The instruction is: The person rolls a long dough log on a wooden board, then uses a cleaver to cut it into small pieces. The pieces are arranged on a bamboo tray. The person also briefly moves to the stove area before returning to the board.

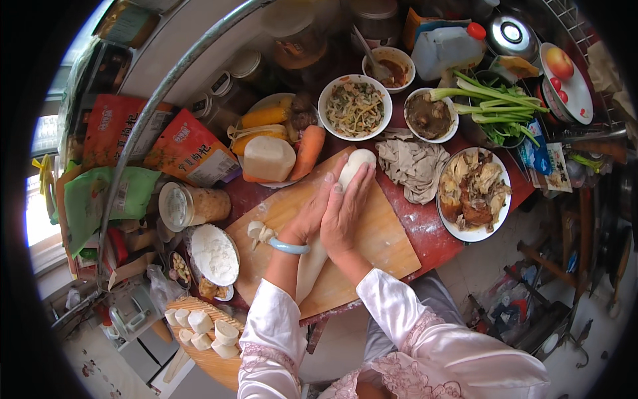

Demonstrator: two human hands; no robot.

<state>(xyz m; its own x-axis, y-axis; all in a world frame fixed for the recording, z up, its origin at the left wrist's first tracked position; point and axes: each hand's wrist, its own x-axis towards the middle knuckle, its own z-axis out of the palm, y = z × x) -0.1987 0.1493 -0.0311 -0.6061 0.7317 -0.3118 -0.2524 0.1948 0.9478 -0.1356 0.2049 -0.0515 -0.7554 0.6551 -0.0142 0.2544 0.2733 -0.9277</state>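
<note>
A long roll of pale dough (360, 162) lies lengthwise on a wooden board (389, 234). My left hand (315, 204) and my right hand (345, 209) press together on its far end, their fingers around the rounded tip. Both palms hide the middle of the roll, and its near part shows again between my forearms. A light blue bangle circles my left wrist. Small scraps of dough (260, 233) lie on the board left of that wrist. At the lower left, several cut dough pieces (199, 321) rest on a wooden slatted board (214, 364).
A bowl of white flour (215, 254) and a jar (194, 205) stand left of the board. Beyond it are a plate of vegetables (308, 149), a bowl of shredded food (355, 107) and a crumpled cloth (412, 164). A plate of meat (473, 194) sits at the right.
</note>
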